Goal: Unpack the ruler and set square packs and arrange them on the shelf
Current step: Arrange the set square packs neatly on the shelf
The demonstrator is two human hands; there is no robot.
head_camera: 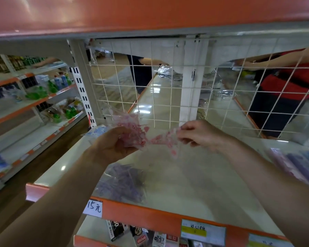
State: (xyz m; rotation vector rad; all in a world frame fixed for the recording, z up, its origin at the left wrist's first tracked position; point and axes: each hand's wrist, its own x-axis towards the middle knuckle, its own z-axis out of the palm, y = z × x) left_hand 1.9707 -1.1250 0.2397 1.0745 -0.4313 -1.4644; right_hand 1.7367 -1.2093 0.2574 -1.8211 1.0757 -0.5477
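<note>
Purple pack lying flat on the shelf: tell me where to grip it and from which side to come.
Pinch the purple pack at its right edge, coming from the right over the shelf. It lies flat and thin, so probably only an edge offers a hold, and the left forearm covers its left side. The left hand and right hand both grip pink-printed plastic.

Left hand (112,145) and right hand (196,134) grip a pink pack (132,132) above the shelf (185,184).

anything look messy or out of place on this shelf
Yes. The purple pack lies slanted near the front of the shelf, not squared to its edge. More packs at the right overlap in a loose heap. The pink pack gripped by the left hand and right hand looks crumpled.
</note>
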